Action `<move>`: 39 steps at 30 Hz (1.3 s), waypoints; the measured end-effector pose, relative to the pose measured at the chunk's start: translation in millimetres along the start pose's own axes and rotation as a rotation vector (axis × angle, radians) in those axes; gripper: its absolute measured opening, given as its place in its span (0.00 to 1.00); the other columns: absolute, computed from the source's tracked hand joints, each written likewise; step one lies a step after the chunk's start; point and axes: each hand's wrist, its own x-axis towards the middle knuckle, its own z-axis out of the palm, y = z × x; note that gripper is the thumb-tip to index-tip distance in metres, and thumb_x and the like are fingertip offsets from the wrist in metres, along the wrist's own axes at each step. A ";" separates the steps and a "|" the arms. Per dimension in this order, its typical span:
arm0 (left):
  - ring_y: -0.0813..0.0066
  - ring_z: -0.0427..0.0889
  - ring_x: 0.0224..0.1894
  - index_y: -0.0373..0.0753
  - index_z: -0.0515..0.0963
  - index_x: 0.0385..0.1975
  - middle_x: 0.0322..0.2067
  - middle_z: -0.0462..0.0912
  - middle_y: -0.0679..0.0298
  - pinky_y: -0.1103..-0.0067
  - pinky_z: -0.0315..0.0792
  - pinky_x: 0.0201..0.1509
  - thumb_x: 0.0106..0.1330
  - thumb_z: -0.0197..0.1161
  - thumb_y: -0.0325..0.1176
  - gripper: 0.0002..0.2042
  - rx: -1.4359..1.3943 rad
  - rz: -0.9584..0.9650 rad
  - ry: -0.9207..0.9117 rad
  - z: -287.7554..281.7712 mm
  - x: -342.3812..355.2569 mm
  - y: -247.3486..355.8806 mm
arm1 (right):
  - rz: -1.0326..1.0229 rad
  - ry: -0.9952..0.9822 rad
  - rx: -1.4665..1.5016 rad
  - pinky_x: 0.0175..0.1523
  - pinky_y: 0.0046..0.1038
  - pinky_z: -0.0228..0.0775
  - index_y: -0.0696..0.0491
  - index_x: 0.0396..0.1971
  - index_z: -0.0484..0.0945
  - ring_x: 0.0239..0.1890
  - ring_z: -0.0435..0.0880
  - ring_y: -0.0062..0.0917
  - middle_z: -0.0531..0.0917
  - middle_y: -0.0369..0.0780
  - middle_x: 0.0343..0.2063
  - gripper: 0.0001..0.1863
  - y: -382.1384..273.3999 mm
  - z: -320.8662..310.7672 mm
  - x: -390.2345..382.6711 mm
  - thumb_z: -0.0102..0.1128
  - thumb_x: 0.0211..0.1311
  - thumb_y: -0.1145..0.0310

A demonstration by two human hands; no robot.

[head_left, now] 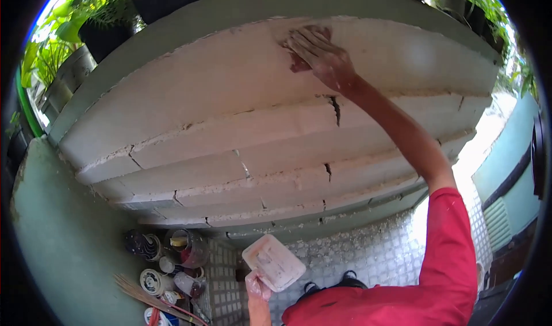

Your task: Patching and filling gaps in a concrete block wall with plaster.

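Note:
My right arm reaches up to the top of the pale plastered wall (207, 87). There my right hand (322, 56) lies with fingers together over a dark reddish rag (299, 65), pressing it against the surface just under the green ledge. Much of the rag is hidden beneath the fingers. Down low, my left hand (258, 286) grips the edge of a shallow rectangular plastic tub (275, 263) smeared with whitish-pink residue. Both hands carry pale smears.
The wall has stepped courses with dark cracks (335, 111). Potted plants (106, 35) line the ledge (230, 5). Buckets and cans (152, 281) crowd the lower left corner beside a broom (141, 291). Pale crumbs litter the tiled floor (356, 248).

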 end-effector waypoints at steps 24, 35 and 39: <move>0.51 0.70 0.62 0.34 0.64 0.62 0.58 0.72 0.54 0.53 0.63 0.67 0.45 0.47 0.25 0.35 -0.114 0.068 -0.050 -35.2 -11.6 26.1 | 1.123 0.207 0.358 0.28 0.28 0.63 0.60 0.33 0.82 0.20 0.67 0.18 0.73 0.40 0.15 0.17 26.3 -47.2 -39.9 0.56 0.63 0.60; 0.52 0.70 0.61 0.35 0.66 0.61 0.57 0.73 0.55 0.52 0.63 0.66 0.46 0.48 0.25 0.34 -0.156 0.058 -0.053 -32.3 -4.8 29.3 | 0.662 0.313 0.254 0.31 0.37 0.70 0.54 0.36 0.84 0.22 0.78 0.43 0.79 0.51 0.22 0.10 -68.4 8.9 13.0 0.58 0.56 0.72; 0.52 0.71 0.61 0.35 0.66 0.60 0.57 0.73 0.55 0.53 0.63 0.67 0.46 0.48 0.25 0.33 -0.176 0.058 -0.073 -26.7 -8.2 23.5 | 0.533 0.198 0.143 0.35 0.39 0.73 0.54 0.40 0.84 0.30 0.82 0.45 0.82 0.50 0.27 0.12 -78.1 22.2 7.3 0.59 0.55 0.73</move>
